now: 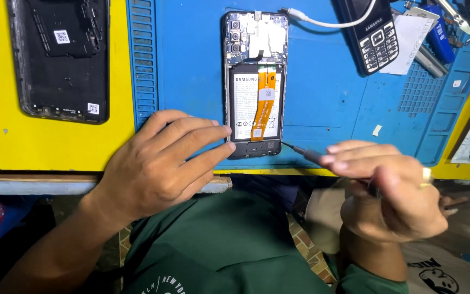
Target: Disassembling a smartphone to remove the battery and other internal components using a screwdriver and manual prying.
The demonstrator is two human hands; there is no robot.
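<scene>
1. A black phone back cover [61, 57] lies inner side up at far left, on the yellow part of the table [1, 109], well apart from both hands.
2. The left hand [156, 163] rests at the table's front edge, fingers [202, 139] stretched out and holding nothing; the fingertips press against the lower left corner of the opened smartphone [255, 84].
3. The opened smartphone lies flat and upright in the centre of the blue work mat [327, 92], back removed. A white-labelled battery and an orange ribbon cable running down its middle are exposed.
4. The right hand [393, 190] is closed around a thin dark screwdriver [305, 154]. Its tip meets the phone's lower right corner. A ring shows on one finger.
5. A black keypad phone [373, 35] lies tilted at upper right, a white cable [322, 22] leading towards it.
6. Assorted tools [436, 38] sit at the far right edge; details cannot be told.
</scene>
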